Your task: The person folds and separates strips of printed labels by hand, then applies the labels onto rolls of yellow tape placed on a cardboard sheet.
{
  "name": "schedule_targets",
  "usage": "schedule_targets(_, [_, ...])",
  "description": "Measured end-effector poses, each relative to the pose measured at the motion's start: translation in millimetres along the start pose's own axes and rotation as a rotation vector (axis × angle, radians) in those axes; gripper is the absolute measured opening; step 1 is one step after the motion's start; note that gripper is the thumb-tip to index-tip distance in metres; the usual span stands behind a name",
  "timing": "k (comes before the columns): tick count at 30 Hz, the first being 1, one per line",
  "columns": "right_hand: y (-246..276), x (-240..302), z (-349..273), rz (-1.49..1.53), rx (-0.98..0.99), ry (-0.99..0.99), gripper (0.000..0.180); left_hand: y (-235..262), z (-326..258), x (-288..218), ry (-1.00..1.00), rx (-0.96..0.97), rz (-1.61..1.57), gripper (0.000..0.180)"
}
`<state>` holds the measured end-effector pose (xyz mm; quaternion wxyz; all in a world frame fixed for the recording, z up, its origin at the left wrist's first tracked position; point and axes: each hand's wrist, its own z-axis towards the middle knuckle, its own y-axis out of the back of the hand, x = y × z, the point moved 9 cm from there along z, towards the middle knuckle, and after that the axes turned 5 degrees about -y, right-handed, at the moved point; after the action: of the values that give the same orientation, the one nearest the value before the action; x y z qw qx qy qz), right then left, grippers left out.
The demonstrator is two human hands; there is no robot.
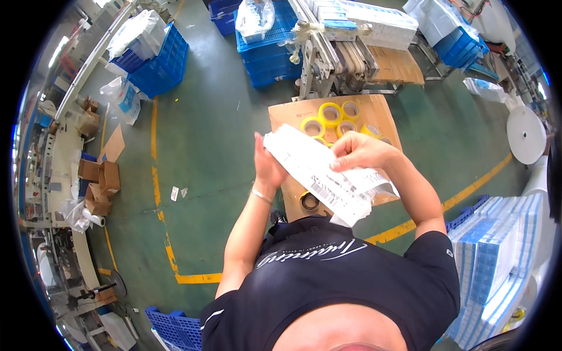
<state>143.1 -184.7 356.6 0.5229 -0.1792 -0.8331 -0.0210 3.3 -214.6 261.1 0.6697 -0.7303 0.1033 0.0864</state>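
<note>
The person's left hand is supporting the upper-left end of a bundle of long, thin white paper sheets with black printing in the centre of the frame; its fingers are running out of sight beneath the paper, so how tightly it is closing cannot be told. The right hand is pinching the upper edge of the bundle between thumb and fingers, right of centre. The sheets are hanging above a brown cardboard-topped bench, where clear-yellow rings of tape are lying at upper centre and a dark ring-shaped roll is resting below the left hand.

The lower end of the bundle is fanning unevenly near the dark shirt, and a white paper flap is curling away at the right. If the pinch were loosening, single sheets could be slipping out toward the green floor. Pulling sideways on that flap could be creasing or tearing it, while uneven gripping could be skewing the bundle's edges.
</note>
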Motion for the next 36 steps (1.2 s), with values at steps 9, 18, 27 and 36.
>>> schedule_targets(9, [43,-57,-53,-0.341,-0.290,-0.077,0.023,-123,30,-112,-0.344,0.273,0.132,0.058])
schedule_targets(18, [68,-75,-58,-0.349,-0.402,-0.040,0.021,-186,37,-151,-0.312,0.465,0.250,0.053])
schedule_targets(27, [120,-50,-75,-0.590,-0.603,0.050,0.020,-235,34,-166,-0.464,0.370,0.582,0.049])
schedule_targets(36, [120,101,-128,-0.418,-0.692,0.303,0.014,-300,23,-195,-0.505,0.420,0.847,0.051])
